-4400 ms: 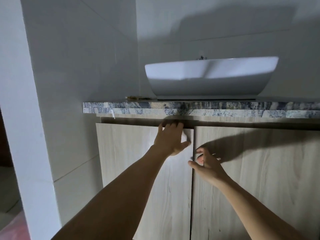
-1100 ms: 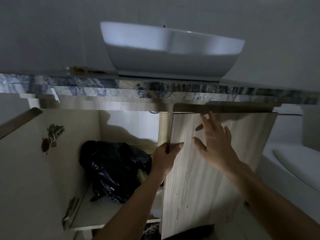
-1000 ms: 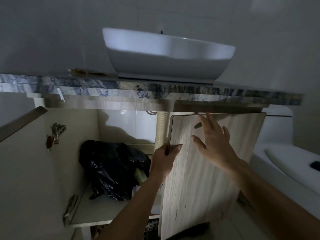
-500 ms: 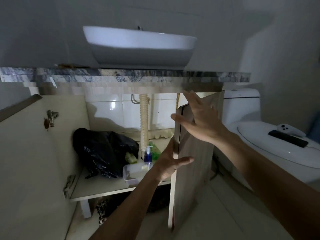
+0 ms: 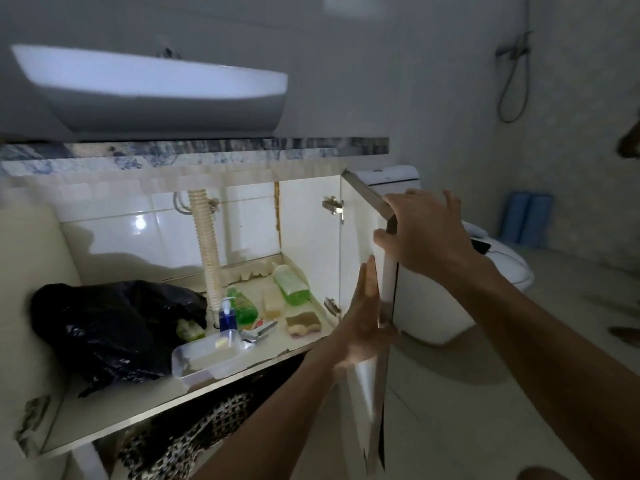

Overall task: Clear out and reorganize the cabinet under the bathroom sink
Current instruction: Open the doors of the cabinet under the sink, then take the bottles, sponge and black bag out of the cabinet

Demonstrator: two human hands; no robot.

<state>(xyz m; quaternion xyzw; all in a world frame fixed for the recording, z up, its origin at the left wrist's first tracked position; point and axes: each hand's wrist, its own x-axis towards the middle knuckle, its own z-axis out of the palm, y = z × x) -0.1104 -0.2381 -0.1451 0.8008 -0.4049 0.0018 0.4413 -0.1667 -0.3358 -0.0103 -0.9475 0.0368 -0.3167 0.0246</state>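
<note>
The cabinet under the sink stands wide open, its shelf lit. My right hand grips the top corner of the right door, fingers curled over its edge. My left hand lies flat with straight fingers against the door's inner face lower down. On the shelf sit a black plastic bag, a clear tray, a blue pump bottle, two green bottles, a yellowish soap bar and a sponge.
A ribbed drain hose drops through the middle of the cabinet. The white basin sits on the marble counter. A toilet stands right of the door. A dark patterned mat lies under the shelf.
The right door has swung fully open to the right with both hands on it. The right half of the shelf and its bottles have come into view.
</note>
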